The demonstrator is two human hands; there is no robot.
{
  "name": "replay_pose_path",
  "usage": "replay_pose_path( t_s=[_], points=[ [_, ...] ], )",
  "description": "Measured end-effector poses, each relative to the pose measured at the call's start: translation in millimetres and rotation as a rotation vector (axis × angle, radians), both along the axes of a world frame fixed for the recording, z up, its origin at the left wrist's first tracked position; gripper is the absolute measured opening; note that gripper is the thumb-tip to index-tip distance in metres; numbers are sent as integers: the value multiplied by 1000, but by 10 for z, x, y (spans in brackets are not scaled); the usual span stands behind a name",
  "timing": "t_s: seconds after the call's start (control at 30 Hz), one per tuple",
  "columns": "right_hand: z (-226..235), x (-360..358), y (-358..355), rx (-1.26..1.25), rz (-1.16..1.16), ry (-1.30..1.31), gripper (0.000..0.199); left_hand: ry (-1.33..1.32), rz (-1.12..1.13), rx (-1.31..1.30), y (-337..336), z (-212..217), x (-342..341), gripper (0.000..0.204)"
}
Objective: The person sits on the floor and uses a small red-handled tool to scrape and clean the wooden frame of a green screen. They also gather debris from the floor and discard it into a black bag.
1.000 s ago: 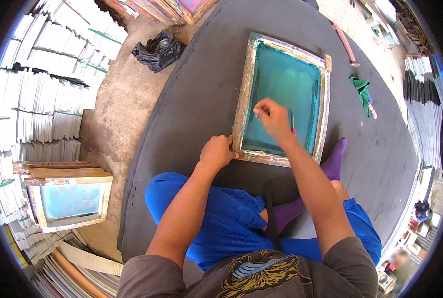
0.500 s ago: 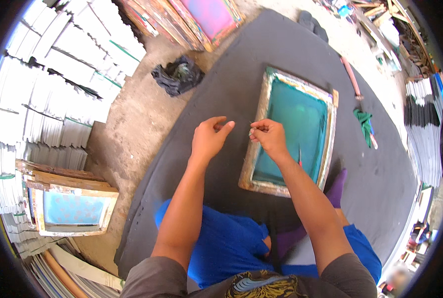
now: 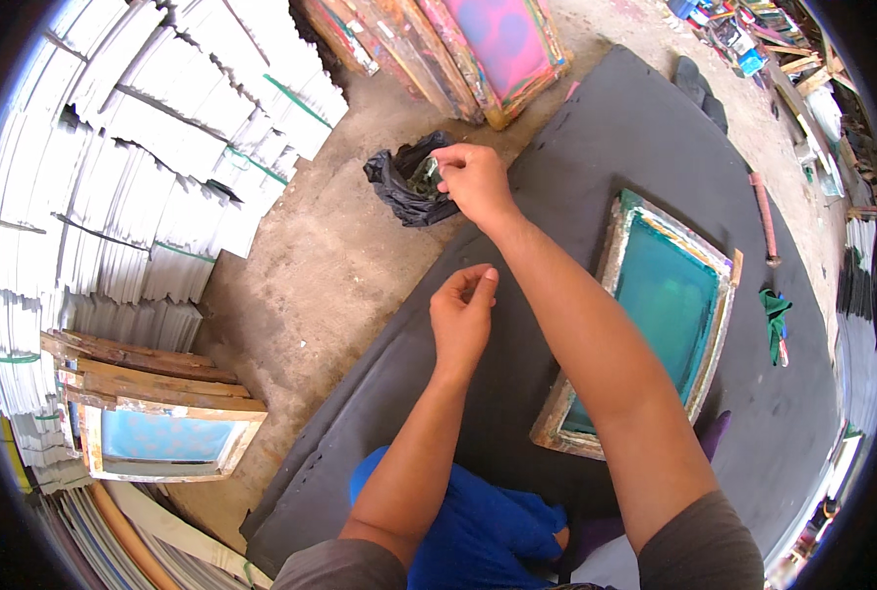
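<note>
A wide dark grey surface (image 3: 596, 197) is seen spread over the concrete floor (image 3: 311, 265), with a wooden screen-printing frame with teal mesh (image 3: 660, 320) lying flat on its right half. A second earlier both hands were at that frame; it is now left untouched, and the work appears to have shifted from the mesh to the bag beyond the surface's far-left edge. There the crumpled black plastic bag (image 3: 409, 182) rests on the floor, just off the surface. The right hand (image 3: 473, 182) has been stretched across to the bag's mouth, fingers pinched narrow on something small and greenish; what it is cannot be told. The left hand (image 3: 463, 315) is held above the surface, fingers loosely curled, thumb near the fingertips, apparently empty. Open room is offered by the bare surface between bag and frame; more leaning frames (image 3: 458, 49) and white paper stacks (image 3: 134, 167) crowd the floor behind and left.
</note>
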State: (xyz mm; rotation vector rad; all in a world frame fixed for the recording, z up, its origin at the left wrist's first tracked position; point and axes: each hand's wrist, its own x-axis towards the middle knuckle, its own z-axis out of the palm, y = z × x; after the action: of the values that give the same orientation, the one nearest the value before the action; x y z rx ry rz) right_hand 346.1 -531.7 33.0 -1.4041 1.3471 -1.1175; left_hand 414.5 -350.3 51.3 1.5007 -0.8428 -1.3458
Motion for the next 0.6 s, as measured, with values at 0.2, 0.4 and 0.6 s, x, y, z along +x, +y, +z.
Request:
replay_pose_path(
  t_s=[0.2,0.4,0.6],
  points=[
    [100,-177,371,-68,-84,33,40,-144,-38,-35,26,-133,-42,33],
    [141,-1267,2027,24,-370,538,31,-410,-516,1,309,17,-203,44],
    [-106,-2331,3792,222,-581,1181,52,-619,-865,36,709,32,-611,63]
  ],
)
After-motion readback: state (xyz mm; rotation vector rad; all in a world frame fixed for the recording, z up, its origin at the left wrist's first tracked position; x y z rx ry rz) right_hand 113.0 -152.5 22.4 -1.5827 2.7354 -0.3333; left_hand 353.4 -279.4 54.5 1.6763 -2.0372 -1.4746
